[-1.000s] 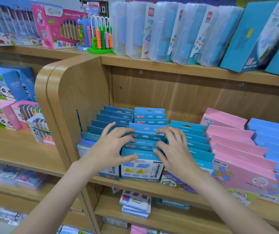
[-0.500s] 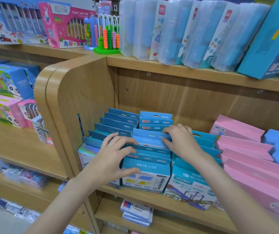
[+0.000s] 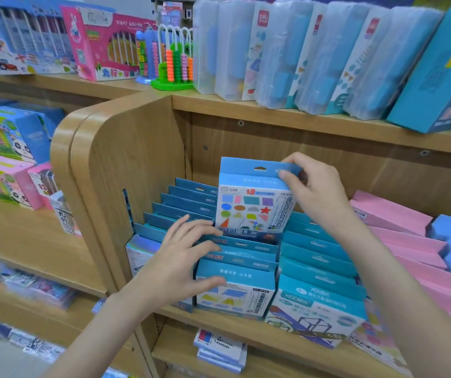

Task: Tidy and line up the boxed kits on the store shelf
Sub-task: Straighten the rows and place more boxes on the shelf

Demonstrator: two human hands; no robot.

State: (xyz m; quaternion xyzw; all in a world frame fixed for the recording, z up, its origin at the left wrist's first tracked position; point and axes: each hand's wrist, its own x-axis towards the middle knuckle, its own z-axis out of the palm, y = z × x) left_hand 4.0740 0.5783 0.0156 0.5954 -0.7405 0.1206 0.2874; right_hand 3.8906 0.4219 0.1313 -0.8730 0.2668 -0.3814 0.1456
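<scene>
boxed kit (image 3: 254, 203) pinched at its top by right hand (image 3: 314, 192); left hand (image 3: 175, 266) fingers spread on the row (image 3: 238, 266)

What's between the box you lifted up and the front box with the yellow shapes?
In the head view, more blue kit boxes stand in a row between the lifted box and the front box.

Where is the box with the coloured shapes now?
Centre of the head view: the shapes box is lifted above the middle blue row, its top pinched by the right hand.
</scene>
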